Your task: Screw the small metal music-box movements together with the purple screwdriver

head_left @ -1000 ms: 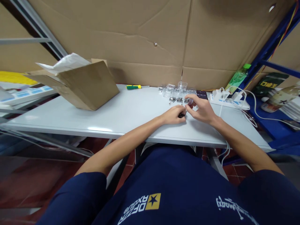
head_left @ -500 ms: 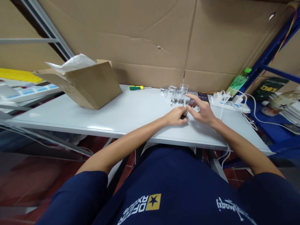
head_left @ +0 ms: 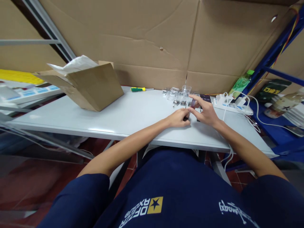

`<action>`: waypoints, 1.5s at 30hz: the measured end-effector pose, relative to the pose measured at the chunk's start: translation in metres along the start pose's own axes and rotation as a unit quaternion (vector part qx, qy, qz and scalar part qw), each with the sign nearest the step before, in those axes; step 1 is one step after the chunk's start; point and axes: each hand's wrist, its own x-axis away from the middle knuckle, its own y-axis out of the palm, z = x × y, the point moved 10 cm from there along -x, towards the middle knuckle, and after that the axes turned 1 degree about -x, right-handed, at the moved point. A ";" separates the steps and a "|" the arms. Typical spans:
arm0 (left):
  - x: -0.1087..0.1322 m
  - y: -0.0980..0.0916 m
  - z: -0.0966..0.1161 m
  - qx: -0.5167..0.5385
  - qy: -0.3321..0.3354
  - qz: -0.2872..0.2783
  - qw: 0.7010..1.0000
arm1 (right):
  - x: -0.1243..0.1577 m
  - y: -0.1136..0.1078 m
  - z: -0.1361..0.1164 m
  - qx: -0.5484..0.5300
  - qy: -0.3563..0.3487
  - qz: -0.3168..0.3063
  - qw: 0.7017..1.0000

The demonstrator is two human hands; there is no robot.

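Observation:
My left hand [head_left: 178, 117] is closed around a small dark, shiny part [head_left: 186, 117] low over the white table, its fingers curled and most of the part hidden. Against it is my right hand [head_left: 204, 110], thumb tip meeting the left fingers and index finger stretched forward. Between the right thumb and index shows a small purplish-grey piece [head_left: 193, 103], too small to name. Just beyond the hands lie several small metal parts [head_left: 176, 103] and several clear plastic pieces [head_left: 174, 91]. A dark phone-like screen [head_left: 205, 98] is partly covered by my right hand.
An open cardboard box [head_left: 95, 87] stands on the left of the table [head_left: 133, 117]. A green and yellow screwdriver [head_left: 140, 89] lies at the back edge. To the right are a white power strip [head_left: 234, 107] with cables, a green bottle [head_left: 243, 83], and a blue rack [head_left: 273, 68].
Both hands stay together at almost the same spot. My right fingers have shifted slightly, and a dark bit now shows beneath the right thumb.

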 end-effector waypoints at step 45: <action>0.001 -0.001 -0.002 -0.011 -0.023 -0.014 1.000 | -0.005 -0.008 0.037 -0.031 0.096 -0.167 0.981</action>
